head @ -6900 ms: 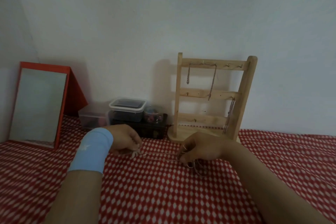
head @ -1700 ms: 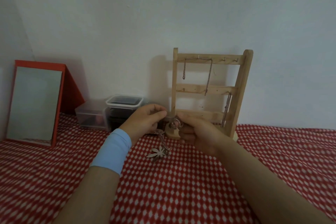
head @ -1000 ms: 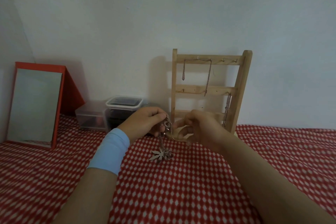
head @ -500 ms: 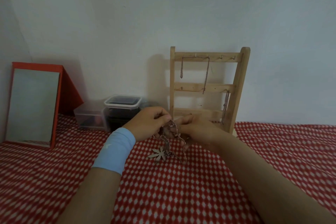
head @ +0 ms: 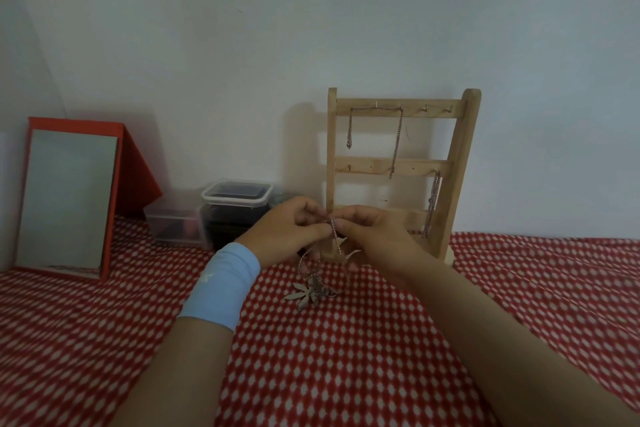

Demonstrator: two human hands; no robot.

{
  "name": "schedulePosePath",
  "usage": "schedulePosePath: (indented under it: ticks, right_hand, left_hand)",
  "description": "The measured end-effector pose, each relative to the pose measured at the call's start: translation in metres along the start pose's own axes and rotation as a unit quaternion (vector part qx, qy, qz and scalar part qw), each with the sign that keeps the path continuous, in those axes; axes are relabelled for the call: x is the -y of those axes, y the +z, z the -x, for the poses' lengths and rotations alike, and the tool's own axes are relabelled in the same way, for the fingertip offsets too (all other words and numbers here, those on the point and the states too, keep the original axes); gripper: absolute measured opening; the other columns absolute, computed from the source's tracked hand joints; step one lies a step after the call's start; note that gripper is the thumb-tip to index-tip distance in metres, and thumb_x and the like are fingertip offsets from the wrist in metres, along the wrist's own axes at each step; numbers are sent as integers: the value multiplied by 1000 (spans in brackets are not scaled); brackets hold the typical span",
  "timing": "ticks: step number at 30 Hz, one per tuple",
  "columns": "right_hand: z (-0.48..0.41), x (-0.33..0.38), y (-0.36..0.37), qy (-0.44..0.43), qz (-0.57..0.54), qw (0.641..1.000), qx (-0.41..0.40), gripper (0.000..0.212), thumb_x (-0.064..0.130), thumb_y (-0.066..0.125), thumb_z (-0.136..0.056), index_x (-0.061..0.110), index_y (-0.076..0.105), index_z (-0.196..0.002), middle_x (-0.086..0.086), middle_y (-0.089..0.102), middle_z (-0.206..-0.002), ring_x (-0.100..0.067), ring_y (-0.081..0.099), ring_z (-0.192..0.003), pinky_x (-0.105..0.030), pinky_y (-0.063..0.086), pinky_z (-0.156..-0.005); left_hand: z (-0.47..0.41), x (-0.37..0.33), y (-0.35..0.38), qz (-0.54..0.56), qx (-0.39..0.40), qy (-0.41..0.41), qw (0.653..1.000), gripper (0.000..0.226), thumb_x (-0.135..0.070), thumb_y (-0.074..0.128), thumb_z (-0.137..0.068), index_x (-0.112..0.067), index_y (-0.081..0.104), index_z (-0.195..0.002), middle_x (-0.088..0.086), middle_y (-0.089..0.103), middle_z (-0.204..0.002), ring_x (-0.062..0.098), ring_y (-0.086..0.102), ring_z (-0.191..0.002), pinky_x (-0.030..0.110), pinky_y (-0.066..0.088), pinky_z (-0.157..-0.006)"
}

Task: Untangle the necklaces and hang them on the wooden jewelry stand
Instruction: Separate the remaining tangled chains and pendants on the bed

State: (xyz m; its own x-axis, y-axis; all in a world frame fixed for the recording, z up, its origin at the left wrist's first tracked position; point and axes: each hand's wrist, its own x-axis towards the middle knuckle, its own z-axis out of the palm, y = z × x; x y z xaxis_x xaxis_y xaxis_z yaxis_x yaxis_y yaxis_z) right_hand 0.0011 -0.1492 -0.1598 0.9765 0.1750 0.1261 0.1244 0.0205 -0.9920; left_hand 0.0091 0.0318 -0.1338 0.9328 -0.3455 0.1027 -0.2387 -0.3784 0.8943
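A wooden jewelry stand [head: 460, 163] stands upright against the white wall. One chain [head: 396, 146] hangs from hooks on its top bar and another chain [head: 433, 204] from the middle bar at the right. In front of the stand's left post, my left hand [head: 287, 230], with a light blue wristband, and my right hand [head: 374, 234] meet fingertip to fingertip and pinch a thin silver necklace chain [head: 334, 239]. The chain drops to the cloth, where its leaf-shaped pendant [head: 304, 295] lies in a small heap of links.
The surface is covered by a red cloth with white dots [head: 346, 357]. A red-framed mirror [head: 69, 201] leans at the far left. Clear plastic boxes [head: 214, 211] sit by the wall, left of the stand.
Both hands rose from the cloth toward the stand, lifting the chain. Over the last second the right hand closed in on the left, and both now pinch the chain at one spot.
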Motion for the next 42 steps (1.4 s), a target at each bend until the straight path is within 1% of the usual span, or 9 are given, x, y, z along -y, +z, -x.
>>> schedulePosePath:
  ticks: [3,9,16,21,24,27,30,36,42]
  right_hand:
    - [-1,-1,1,4,-5,1000,-28,16,13,66,-97,3,72,-108,-14,69,-87,-14,56,-50,-25,44,-41]
    - [1,0,0,51,-49,997,-6,32,32,60,-101,6,70,-115,-10,75,-99,-20,61,-56,-27,48,-46]
    - [5,3,-5,26,138,989,-54,10,22,79,-87,12,79,-87,-7,78,-87,-10,64,-55,-26,52,-51]
    - [3,0,-4,26,199,979,-27,19,25,67,-96,8,76,-94,-14,76,-92,-13,65,-64,-30,55,-59]
    - [3,1,-5,33,207,978,-7,17,24,63,-99,12,73,-95,-3,74,-91,-11,65,-66,-27,55,-58]
    - [3,3,-8,-27,254,965,-52,3,18,72,-93,17,72,-91,4,71,-87,-2,61,-61,-18,51,-55]
    - [3,4,-9,-112,277,952,-70,13,13,76,-88,25,74,-94,10,72,-93,9,60,-66,-15,50,-65]
    - [8,7,-9,-103,334,937,3,10,30,83,-81,33,81,-90,15,77,-87,-8,68,-70,-27,61,-69]
    - [8,16,-13,-134,389,911,7,13,23,66,-93,25,72,-82,12,68,-75,3,56,-58,-17,46,-58]
  left_hand:
    - [-2,3,2,-11,-35,39,999,18,-17,70,-89,-20,65,-106,-3,73,-83,13,66,-59,24,49,-47]
    - [-3,6,7,0,-67,32,997,10,-13,74,-86,-19,74,-94,-2,74,-76,9,64,-58,22,54,-52]
    - [-3,5,6,-14,-32,5,999,21,-8,69,-89,-28,73,-92,4,76,-83,14,70,-64,28,60,-61]
    - [-7,4,7,-66,-49,-10,997,10,-12,71,-85,-20,71,-92,1,74,-82,13,66,-62,24,53,-58]
    - [-7,7,6,-47,-30,-34,998,8,-13,66,-90,-17,73,-93,6,76,-87,18,64,-64,26,54,-57]
    - [-6,13,3,30,-7,-66,997,12,-15,61,-95,-16,72,-100,3,75,-85,13,60,-63,26,52,-58]
    - [-6,15,4,68,7,-77,995,13,-15,61,-95,-19,65,-107,1,76,-79,12,60,-58,28,53,-58]
    - [-7,16,5,-2,4,-54,999,10,-17,59,-97,-23,60,-105,12,72,-78,17,65,-64,39,61,-72]
    - [-8,12,3,-10,18,-24,999,18,-16,49,-101,-19,62,-114,4,74,-95,15,68,-79,34,57,-79]
